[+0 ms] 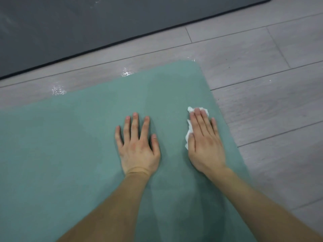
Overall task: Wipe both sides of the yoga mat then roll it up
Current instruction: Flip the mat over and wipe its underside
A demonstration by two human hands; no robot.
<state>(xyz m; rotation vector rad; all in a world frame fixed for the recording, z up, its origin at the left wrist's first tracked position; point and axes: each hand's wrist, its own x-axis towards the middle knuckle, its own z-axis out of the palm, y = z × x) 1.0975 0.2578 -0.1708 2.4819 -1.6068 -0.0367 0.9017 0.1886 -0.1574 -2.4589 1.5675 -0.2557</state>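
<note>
Our right hand (204,142) presses a white tissue (188,135) flat, fingers straight; our left hand (138,147) lies spread beside it, both near the right edge of the yoga mat (70,137) on the floor (262,70). Soft and floppy, we judge: best lifted by that edge.

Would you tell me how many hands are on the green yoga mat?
2: the left hand lies flat and bare on the teal-green yoga mat; the right hand, nearer the mat's right edge, presses a crumpled white tissue.
</note>
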